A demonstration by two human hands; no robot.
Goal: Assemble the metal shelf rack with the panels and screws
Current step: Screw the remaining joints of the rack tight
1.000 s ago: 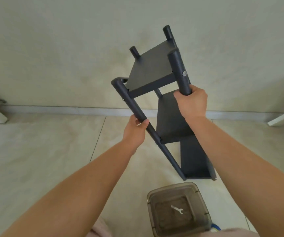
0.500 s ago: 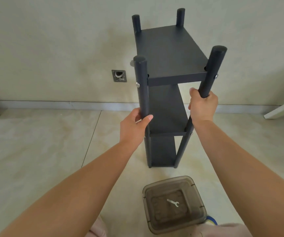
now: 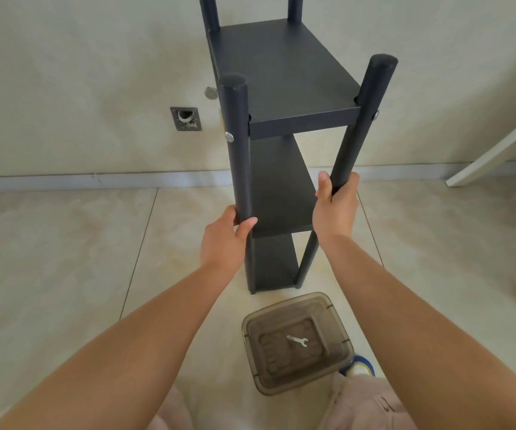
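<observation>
The dark metal shelf rack (image 3: 284,144) stood upright on the tiled floor (image 3: 64,259) straight ahead of my fingers, its three panels stacked one above another between four round posts, and its feet looked to be down on the tile just beyond the container below my wrists. My left hand (image 3: 224,240) was wrapped around the near left post (image 3: 237,156), thumb across the front and the other fingers curled behind, just above the middle panel (image 3: 281,193). My right hand (image 3: 334,209) gripped the near right post (image 3: 359,125) a little higher, fingers closed tight round it. Above my left fingers a silver screw head (image 3: 229,137) showed on the post beside the top panel (image 3: 281,69), and another screw (image 3: 375,114) sat above my right fingers at the matching corner. I judged the rack was essentially assembled and that I was setting it square; doing this well meant keeping both grips level, pressing down evenly so all four feet seated, and rocking it gently to feel for wobble before letting go. Below my wrists lay a smoky plastic container (image 3: 297,342) with a small wrench (image 3: 297,340) on its lid, handy if a screw felt loose.
</observation>
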